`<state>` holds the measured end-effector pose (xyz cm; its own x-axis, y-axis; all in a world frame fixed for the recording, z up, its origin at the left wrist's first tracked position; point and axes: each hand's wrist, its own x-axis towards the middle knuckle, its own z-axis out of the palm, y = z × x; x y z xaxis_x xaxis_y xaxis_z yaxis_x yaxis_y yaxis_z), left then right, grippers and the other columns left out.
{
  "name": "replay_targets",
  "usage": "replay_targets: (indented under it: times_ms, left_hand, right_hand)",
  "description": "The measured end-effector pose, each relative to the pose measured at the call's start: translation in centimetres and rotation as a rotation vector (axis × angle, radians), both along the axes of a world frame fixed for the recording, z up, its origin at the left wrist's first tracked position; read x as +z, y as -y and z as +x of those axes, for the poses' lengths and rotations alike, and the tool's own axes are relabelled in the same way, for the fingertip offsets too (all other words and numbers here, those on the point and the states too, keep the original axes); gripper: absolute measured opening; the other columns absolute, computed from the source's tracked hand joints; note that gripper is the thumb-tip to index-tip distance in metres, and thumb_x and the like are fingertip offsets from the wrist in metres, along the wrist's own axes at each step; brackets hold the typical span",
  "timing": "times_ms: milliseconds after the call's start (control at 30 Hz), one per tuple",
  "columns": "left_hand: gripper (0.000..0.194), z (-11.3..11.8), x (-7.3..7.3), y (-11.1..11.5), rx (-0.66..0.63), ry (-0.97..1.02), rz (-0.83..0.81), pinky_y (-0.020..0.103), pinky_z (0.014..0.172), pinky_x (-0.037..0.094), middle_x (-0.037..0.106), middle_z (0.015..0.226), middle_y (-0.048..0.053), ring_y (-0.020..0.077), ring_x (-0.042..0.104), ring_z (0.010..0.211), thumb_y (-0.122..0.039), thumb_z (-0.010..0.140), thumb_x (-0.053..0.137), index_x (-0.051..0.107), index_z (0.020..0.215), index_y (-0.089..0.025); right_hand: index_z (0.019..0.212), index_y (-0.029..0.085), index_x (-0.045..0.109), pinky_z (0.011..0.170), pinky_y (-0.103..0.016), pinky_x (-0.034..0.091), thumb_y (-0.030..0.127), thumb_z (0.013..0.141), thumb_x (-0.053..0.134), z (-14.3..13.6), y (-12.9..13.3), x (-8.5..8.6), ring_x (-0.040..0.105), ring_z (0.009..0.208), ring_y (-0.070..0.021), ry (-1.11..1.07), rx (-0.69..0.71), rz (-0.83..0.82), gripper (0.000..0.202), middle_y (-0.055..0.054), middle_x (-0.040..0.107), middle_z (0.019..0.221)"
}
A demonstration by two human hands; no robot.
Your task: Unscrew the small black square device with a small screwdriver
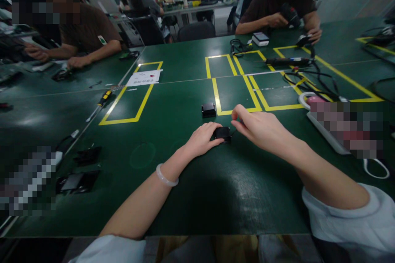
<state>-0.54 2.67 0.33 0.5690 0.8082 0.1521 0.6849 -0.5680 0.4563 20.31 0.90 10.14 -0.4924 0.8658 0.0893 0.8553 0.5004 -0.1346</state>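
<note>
My left hand (205,137) is closed round the left side of a small black box-shaped part (223,133) that rests on the green table. Just right of that part is my right hand (254,125), its thumb and forefinger pinched together. A thin dark piece, perhaps a wire or a slim tool, runs from the part toward those fingertips; its kind is too small to make out. Slightly farther back, apart from both hands, sits a second black box-shaped part (208,110) of similar look.
Yellow tape outlines (137,120) mark the green table (179,197). A yellow-black screwdriver (105,98) and black flat parts (77,181) lie left. Black cables (324,80) and a pixelated item with a white strap (376,168) are right. Co-workers sit across, one holding a black device (290,15).
</note>
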Motion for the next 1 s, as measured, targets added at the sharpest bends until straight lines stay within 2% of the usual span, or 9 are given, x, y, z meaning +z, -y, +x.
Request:
replay_targets:
  times_ms: [167, 367, 633, 867, 1000]
  left_hand:
    - [0.036, -0.02, -0.08, -0.03, 0.001, 0.003, 0.005, 0.038, 0.086, 0.047, 0.060, 0.109, 0.007, 0.0240, 0.057, 0.100, -0.040, 0.087, 0.059, 0.050, 0.116, -0.020]
    - [0.036, -0.03, 0.05, -0.02, -0.007, -0.005, 0.000, 0.039, 0.088, 0.046, 0.059, 0.111, 0.007, 0.0244, 0.056, 0.102, -0.040, 0.088, 0.059, 0.050, 0.117, -0.021]
    - [0.036, 0.01, 0.15, 0.02, 0.007, 0.002, -0.008, 0.039, 0.088, 0.047, 0.059, 0.110, 0.007, 0.0248, 0.057, 0.102, -0.040, 0.087, 0.059, 0.050, 0.116, -0.021]
    - [0.037, -0.05, -0.01, -0.01, -0.002, -0.002, 0.000, 0.039, 0.088, 0.047, 0.059, 0.111, 0.007, 0.0242, 0.057, 0.101, -0.040, 0.087, 0.060, 0.050, 0.117, -0.021]
    - [0.037, -0.02, -0.05, -0.05, 0.005, -0.011, -0.005, 0.039, 0.088, 0.047, 0.059, 0.111, 0.007, 0.0247, 0.057, 0.102, -0.040, 0.087, 0.059, 0.050, 0.117, -0.021]
  right_hand:
    - [0.114, 0.018, 0.043, 0.053, -0.026, 0.027, 0.030, 0.093, 0.036, 0.06, 0.11, 0.16, 0.060, 0.066, -0.0189, -0.042, 0.006, -0.009, 0.025, -0.003, 0.067, 0.081]
    - [0.107, 0.020, 0.045, 0.052, -0.026, 0.025, 0.040, 0.095, 0.036, -0.05, 0.18, 0.10, 0.061, 0.065, -0.0192, -0.015, 0.002, 0.009, 0.025, -0.003, 0.067, 0.079]
    - [0.111, 0.019, 0.043, 0.051, -0.025, 0.024, 0.030, 0.093, 0.036, 0.05, 0.05, 0.12, 0.059, 0.063, -0.0182, -0.018, 0.008, 0.004, 0.022, -0.003, 0.066, 0.079]
    - [0.103, 0.020, 0.047, 0.051, -0.026, 0.023, 0.039, 0.095, 0.036, -0.06, 0.14, 0.14, 0.060, 0.064, -0.0187, -0.003, -0.006, 0.012, 0.023, -0.003, 0.066, 0.078]
    - [0.106, 0.020, 0.046, 0.051, -0.026, 0.023, 0.031, 0.094, 0.036, 0.02, 0.02, 0.07, 0.059, 0.062, -0.0176, -0.001, 0.006, 0.007, 0.019, -0.002, 0.066, 0.078]
